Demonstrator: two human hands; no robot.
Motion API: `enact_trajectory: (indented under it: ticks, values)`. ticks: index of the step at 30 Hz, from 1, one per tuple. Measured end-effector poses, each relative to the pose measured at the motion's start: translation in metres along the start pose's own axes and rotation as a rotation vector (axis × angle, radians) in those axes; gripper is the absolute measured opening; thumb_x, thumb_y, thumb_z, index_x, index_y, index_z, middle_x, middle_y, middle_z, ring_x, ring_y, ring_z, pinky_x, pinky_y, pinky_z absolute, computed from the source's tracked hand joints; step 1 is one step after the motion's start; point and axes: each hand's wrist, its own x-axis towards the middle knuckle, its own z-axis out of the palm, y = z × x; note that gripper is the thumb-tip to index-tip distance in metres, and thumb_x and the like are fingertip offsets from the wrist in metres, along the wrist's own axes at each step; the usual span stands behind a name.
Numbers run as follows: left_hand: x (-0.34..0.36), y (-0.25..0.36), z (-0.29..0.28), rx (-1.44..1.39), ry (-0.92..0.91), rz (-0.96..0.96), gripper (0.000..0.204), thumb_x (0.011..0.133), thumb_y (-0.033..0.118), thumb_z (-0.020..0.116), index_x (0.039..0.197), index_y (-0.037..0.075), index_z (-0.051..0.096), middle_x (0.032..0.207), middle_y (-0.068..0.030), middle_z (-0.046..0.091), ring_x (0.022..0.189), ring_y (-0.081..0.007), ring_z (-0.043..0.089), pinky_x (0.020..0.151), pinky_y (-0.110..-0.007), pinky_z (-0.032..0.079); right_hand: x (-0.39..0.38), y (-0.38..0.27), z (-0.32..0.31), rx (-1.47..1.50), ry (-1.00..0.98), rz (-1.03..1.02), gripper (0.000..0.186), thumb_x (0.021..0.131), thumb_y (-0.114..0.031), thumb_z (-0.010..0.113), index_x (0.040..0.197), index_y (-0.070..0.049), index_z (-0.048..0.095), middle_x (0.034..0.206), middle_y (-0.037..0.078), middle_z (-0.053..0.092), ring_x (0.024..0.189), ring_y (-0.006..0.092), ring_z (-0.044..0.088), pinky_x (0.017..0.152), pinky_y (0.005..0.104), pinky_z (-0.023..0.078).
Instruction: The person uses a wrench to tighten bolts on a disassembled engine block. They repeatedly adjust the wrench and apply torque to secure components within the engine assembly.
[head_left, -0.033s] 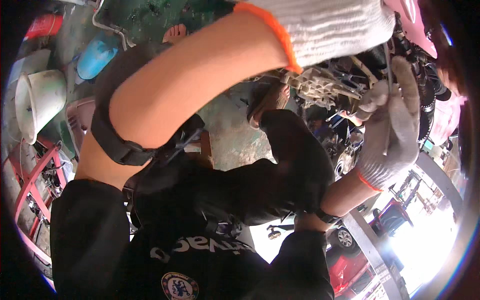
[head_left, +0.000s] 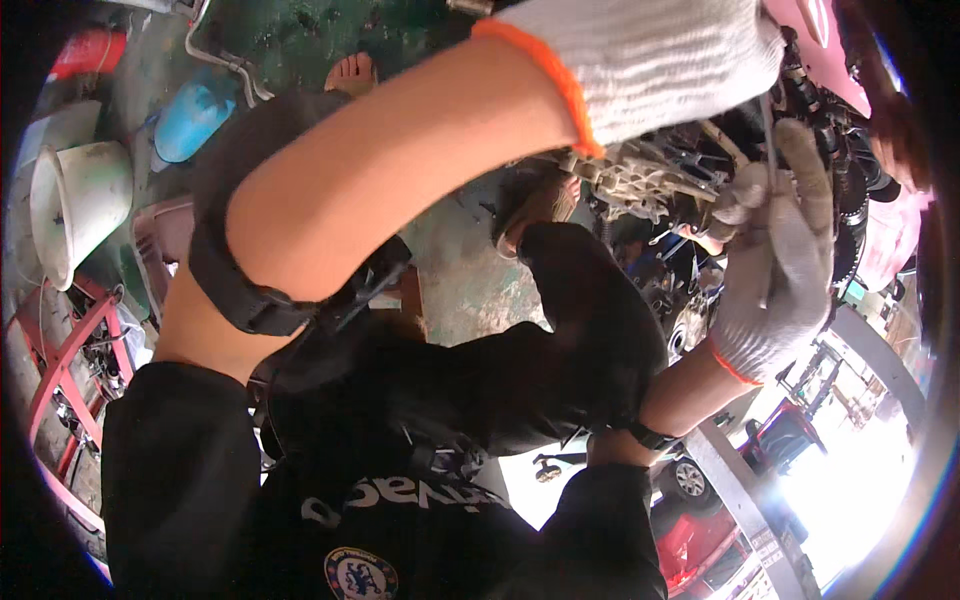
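A thin metal rod [head_left: 770, 140] crosses the right hand [head_left: 790, 255], which wears a pale knit glove; its fingers appear curled round the rod, one lying straighter. The gloved left hand [head_left: 680, 60] is above, near the rod's upper end; its fingers are hidden, so I cannot tell their state. A dirty metal casting [head_left: 640, 182] sits alongside. The rod looks stiff, light and slippery if oily, best gripped mid-length.
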Motion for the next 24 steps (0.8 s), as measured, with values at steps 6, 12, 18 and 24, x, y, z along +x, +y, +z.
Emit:
enact_trajectory:
  ticks: [6,12,18,24]
  values:
    - [0.019,-0.009,-0.006,-0.638,-0.227,-0.253,0.022,0.091,0.023,0.065,0.095,0.002,0.066,0.086,-0.0156,0.069,0.078,-0.0273,0.070,0.066,-0.039,0.053,-0.008,-0.004,-0.001,0.010,0.201,0.039,0.055,0.087,-0.007,0.062,0.137,0.014,0.050,0.107,0.022,0.071,0.075,0.0174,0.068,0.065,0.0240,0.053]
    - [0.029,0.003,0.003,-0.641,-0.084,-0.422,0.034,0.091,0.032,0.069,0.084,-0.001,0.069,0.080,-0.0187,0.066,0.075,-0.0366,0.066,0.068,-0.043,0.051,-0.012,0.009,0.013,-0.038,0.489,-0.054,0.045,0.088,-0.001,0.059,0.131,0.010,0.058,0.119,0.023,0.068,0.091,0.0225,0.070,0.078,0.0274,0.055]
    - [0.032,-0.002,0.000,-0.615,-0.207,-0.491,0.030,0.093,0.024,0.071,0.104,-0.003,0.068,0.099,-0.0164,0.069,0.086,-0.0267,0.067,0.076,-0.034,0.053,-0.019,0.014,0.008,0.463,0.401,-0.056,0.048,0.086,0.011,0.058,0.134,0.007,0.054,0.120,0.023,0.069,0.098,0.0249,0.071,0.089,0.0337,0.057]
    - [0.036,0.007,-0.002,-0.645,-0.148,-0.599,0.031,0.091,0.029,0.069,0.096,-0.002,0.072,0.093,-0.0184,0.071,0.085,-0.0318,0.068,0.081,-0.039,0.053,-0.027,0.007,0.003,0.539,0.320,-0.150,0.047,0.090,0.010,0.060,0.136,0.007,0.050,0.125,0.023,0.066,0.102,0.0252,0.070,0.089,0.0355,0.058]
